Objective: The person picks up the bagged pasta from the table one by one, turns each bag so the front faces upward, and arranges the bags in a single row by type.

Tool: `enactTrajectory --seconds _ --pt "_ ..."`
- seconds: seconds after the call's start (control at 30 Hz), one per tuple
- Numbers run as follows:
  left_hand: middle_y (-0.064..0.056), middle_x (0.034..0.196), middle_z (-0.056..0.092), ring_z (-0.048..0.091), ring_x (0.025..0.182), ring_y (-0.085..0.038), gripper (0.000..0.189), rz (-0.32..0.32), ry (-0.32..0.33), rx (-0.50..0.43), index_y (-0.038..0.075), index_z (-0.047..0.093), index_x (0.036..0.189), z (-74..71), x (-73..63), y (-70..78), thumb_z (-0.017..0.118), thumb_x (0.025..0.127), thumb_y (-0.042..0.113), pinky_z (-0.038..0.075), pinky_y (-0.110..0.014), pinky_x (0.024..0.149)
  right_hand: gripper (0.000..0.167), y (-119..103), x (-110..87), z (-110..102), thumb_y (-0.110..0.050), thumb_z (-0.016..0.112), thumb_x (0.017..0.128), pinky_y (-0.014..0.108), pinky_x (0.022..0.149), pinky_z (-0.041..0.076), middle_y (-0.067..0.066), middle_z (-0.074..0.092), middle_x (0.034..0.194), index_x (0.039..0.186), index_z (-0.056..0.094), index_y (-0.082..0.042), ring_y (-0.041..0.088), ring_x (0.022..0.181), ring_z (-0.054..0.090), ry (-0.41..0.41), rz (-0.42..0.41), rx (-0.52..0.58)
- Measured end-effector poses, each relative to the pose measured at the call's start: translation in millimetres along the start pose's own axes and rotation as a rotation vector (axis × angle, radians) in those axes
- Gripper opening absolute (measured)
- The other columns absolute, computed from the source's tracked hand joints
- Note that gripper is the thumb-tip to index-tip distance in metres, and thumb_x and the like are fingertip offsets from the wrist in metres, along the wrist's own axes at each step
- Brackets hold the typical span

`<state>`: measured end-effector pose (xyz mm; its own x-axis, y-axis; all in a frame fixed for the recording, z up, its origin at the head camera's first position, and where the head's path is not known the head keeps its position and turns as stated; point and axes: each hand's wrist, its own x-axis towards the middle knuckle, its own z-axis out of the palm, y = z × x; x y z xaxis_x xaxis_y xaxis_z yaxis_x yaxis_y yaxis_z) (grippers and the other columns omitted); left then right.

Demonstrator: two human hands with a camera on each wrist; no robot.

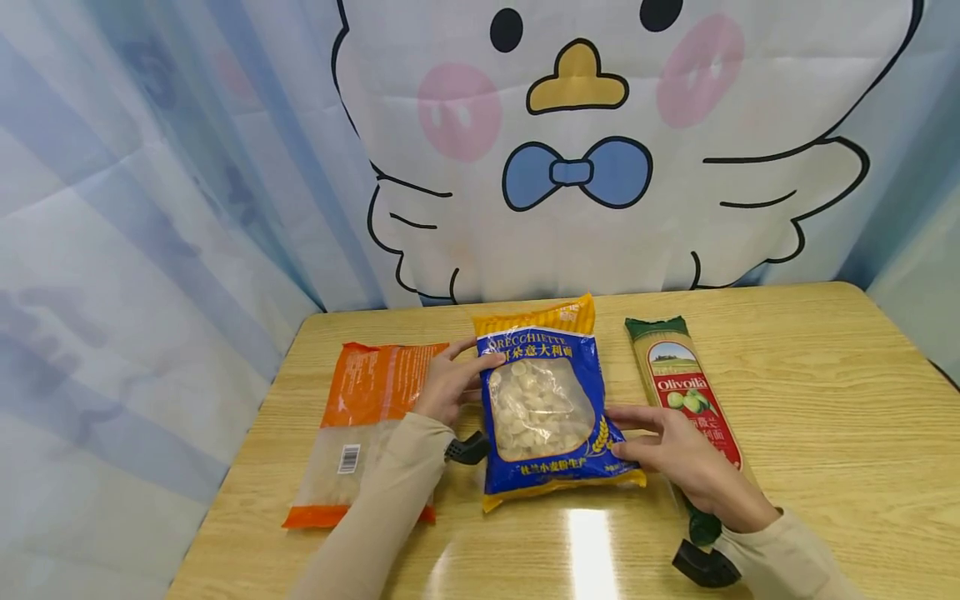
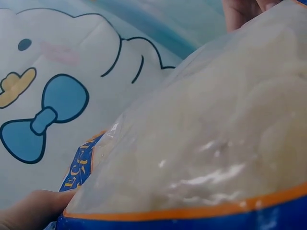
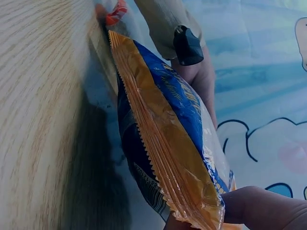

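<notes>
A blue and yellow bag of orecchiette pasta (image 1: 542, 410), with pale pasta showing through its clear window, is held between both hands. My left hand (image 1: 448, 385) grips its upper left edge, thumb on the front and fingers mostly hidden behind. At the lower right edge my right hand (image 1: 686, 457) pinches the bag, thumb in front. The right wrist view shows the bag's crimped yellow end (image 3: 160, 139) raised off the wood, with a dark shadow below. Close up in the left wrist view, the clear window (image 2: 192, 143) fills much of the picture beside the left thumb (image 2: 36, 208).
On the wooden table (image 1: 832, 400), an orange and clear bag (image 1: 348, 417) with a barcode lies left, partly under the left forearm. An Olivoilà pasta pack (image 1: 675, 367) lies right, partly covered by the right hand. A cartoon-printed curtain (image 1: 577, 242) hangs behind.
</notes>
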<state>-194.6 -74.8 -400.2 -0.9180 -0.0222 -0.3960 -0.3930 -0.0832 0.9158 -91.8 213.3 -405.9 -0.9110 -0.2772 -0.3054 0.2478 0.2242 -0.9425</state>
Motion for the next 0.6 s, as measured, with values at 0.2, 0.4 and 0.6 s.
enactTrajectory --seconds 0.2,0.4,0.6 --pt "-0.018 0.107 0.073 0.075 0.081 -0.025 0.077 -0.001 -0.001 0.050 0.017 0.050 0.145 4.1 2.2 -8.3 0.087 0.077 0.025 0.062 -0.039 0.070 0.064 7 -1.0 -2 -0.011 0.070 0.092 0.035 0.077 0.059 0.028 0.051 0.135 0.146 0.040 0.006 0.028 0.107 0.067 -0.018 0.006 -0.041" --pt "-0.018 0.106 0.073 0.075 0.077 -0.025 0.075 -0.015 -0.002 0.039 0.015 0.049 0.144 5.6 5.4 -16.4 0.086 0.079 0.022 0.062 -0.039 0.068 0.062 11 -1.5 -4 -0.011 0.070 0.092 0.036 0.079 0.058 0.028 0.052 0.134 0.145 0.042 0.006 0.030 0.108 0.065 -0.024 0.001 -0.097" --pt "-0.017 0.096 0.075 0.074 0.070 -0.022 0.073 0.002 -0.006 0.054 0.013 0.050 0.143 6.4 7.0 -19.1 0.085 0.079 0.023 0.062 -0.037 0.062 0.062 13 -0.9 -6 -0.012 0.069 0.093 0.040 0.085 0.058 0.029 0.052 0.135 0.145 0.041 0.007 0.035 0.114 0.062 -0.041 0.005 -0.136"
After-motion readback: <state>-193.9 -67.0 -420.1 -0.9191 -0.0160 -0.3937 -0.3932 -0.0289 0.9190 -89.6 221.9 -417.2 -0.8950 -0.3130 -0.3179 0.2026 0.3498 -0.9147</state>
